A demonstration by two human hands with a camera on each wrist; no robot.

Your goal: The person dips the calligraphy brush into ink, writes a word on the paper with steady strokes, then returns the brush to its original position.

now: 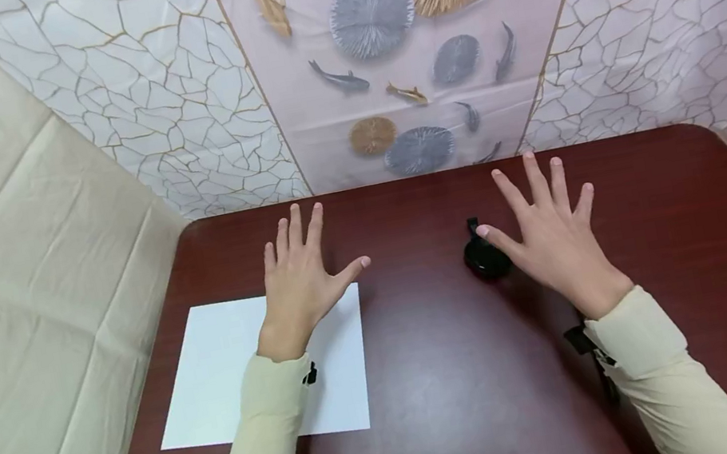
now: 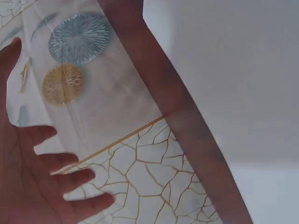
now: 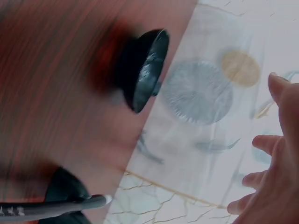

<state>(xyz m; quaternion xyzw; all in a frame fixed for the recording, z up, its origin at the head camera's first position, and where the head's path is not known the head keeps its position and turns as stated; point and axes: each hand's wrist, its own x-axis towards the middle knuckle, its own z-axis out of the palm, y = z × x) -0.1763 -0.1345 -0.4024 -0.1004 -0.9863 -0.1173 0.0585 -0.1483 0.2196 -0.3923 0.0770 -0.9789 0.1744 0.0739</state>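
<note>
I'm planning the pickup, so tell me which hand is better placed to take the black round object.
Probably the right hand: empty, spread open and nearer the black round object in the head view. The left hand, also empty, is farther off, by the white paper.

White paper sheet [image 1: 214, 375], rectangular, blank where visible, middle partly covered, lies flat on left side of table [image 1: 448, 374]; black object [image 1: 489, 262], glossy, round, dish-like, short stub at far side, sits near table's middle, toward its far edge, apart from sheet
</note>
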